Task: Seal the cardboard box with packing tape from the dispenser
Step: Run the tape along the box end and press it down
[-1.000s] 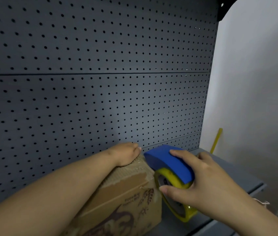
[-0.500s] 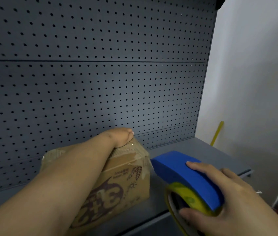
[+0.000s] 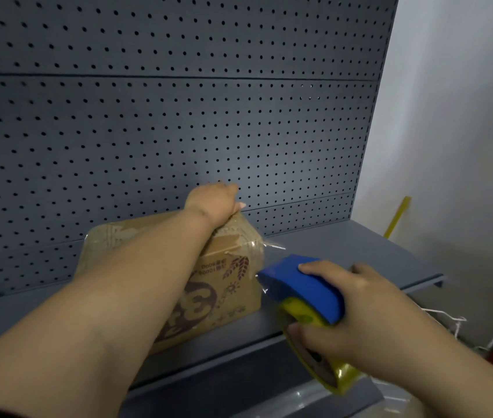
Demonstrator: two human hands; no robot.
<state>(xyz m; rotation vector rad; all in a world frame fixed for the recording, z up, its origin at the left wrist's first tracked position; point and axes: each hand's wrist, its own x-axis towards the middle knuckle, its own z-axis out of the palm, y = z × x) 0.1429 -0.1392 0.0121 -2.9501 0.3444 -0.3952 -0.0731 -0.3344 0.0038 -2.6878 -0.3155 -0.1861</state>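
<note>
A brown printed cardboard box [image 3: 227, 285] stands on the grey shelf [image 3: 344, 251], glossy with clear tape over its top and right corner. My left hand [image 3: 213, 203] presses down on the box's far top edge, fingers curled over it, and my forearm hides much of the top. My right hand [image 3: 347, 309] grips a blue and yellow tape dispenser [image 3: 305, 300] just right of the box, a little off its right face. A loose strip of clear tape [image 3: 272, 245] sticks out from the box's upper right corner.
A dark grey pegboard [image 3: 178, 131] rises behind the shelf. A white wall [image 3: 456, 146] stands to the right, with a yellow stick [image 3: 397, 217] leaning in its corner. The shelf's front edge runs below the box. White string lies at the lower right [image 3: 450, 324].
My right hand has drawn the dispenser away from the box's top corner, down and to the right. The view has tilted so more of the box and shelf shows. My left hand stays on the box.
</note>
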